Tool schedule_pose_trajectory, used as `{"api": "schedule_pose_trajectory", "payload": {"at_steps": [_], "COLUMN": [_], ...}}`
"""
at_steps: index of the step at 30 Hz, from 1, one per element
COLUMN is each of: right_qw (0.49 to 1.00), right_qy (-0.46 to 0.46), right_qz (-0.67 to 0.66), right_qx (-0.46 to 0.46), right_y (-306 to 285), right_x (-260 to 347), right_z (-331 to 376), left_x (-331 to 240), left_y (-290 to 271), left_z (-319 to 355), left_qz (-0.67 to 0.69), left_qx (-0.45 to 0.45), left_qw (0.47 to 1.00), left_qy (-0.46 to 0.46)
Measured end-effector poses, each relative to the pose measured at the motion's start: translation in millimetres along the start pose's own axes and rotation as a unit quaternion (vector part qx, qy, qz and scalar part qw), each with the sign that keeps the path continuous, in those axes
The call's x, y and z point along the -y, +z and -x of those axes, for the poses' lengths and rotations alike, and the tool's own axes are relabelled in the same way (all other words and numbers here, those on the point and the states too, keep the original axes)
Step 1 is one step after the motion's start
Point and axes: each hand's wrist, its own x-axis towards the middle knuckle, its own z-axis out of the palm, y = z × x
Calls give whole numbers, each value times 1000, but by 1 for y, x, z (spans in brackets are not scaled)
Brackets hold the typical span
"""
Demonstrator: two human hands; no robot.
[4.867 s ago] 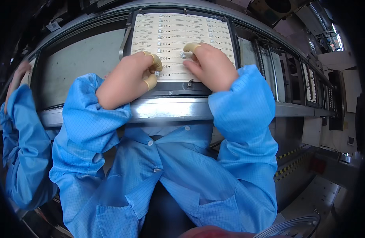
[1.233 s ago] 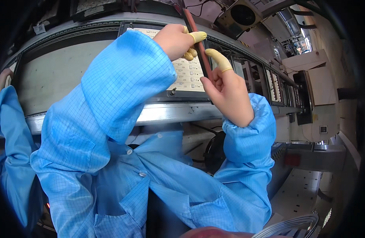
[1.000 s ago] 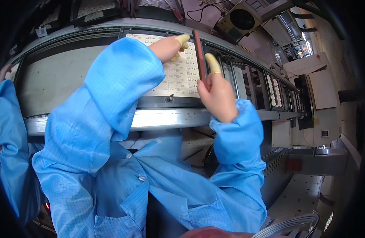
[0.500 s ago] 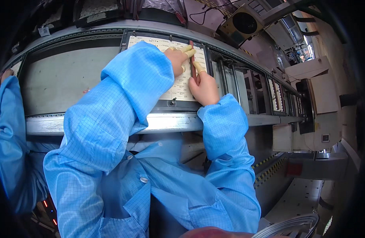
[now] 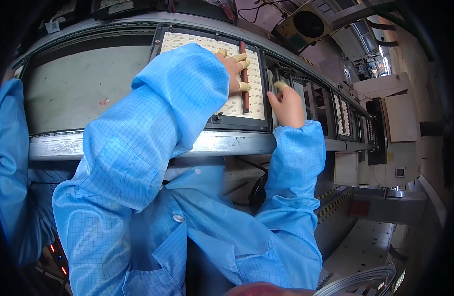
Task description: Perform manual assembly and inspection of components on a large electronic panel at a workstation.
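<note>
My left hand (image 5: 234, 72) lies over a white printed sheet (image 5: 256, 79) set in a dark frame (image 5: 237, 123). Its fingers are spread, with pale finger cots on several tips. They rest across and beside a narrow reddish-brown bar (image 5: 245, 101) that stands upright in the view on the sheet. My right hand (image 5: 289, 106) is off the sheet, just beyond the frame's right side. Its fingers are loosely bent, and the thumb stands apart from a finger in a pale cot. Nothing is plainly seen in it; some fingers are hidden.
The frame sits on a conveyor with a metal front rail (image 5: 227, 143). A grey board (image 5: 89, 89) spans the left part of the line. Another person's blue sleeve (image 5: 12, 133) is at the far left. Farther right, more framed panels (image 5: 343, 116) stand on the line.
My right hand has left the bar and moved right, past the frame's edge. My left hand stays at the bar, its fingers more spread. The view has shifted slightly.
</note>
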Motion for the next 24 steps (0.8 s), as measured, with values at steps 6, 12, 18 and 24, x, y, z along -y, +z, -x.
{"api": "schedule_pose_trajectory", "payload": {"at_steps": [6,12,18,24], "right_qw": [992,915,840,861], "right_qy": [-9,132,140,110], "right_qz": [-96,-342,-496,-467], "right_qx": [84,167,170,171], "right_y": [-1,-5,-2,9], "right_x": [-9,-8,50,41], "right_z": [4,-5,-49,-52], "left_x": [-3,-3,0,1], "left_y": [7,6,2,10], "left_z": [6,4,1,-2], "left_qz": [-8,2,10,24], "left_qx": [-11,-1,-12,-56], "left_qw": [1000,1000,1000,998], "left_qy": [-7,-10,-3,33]}}
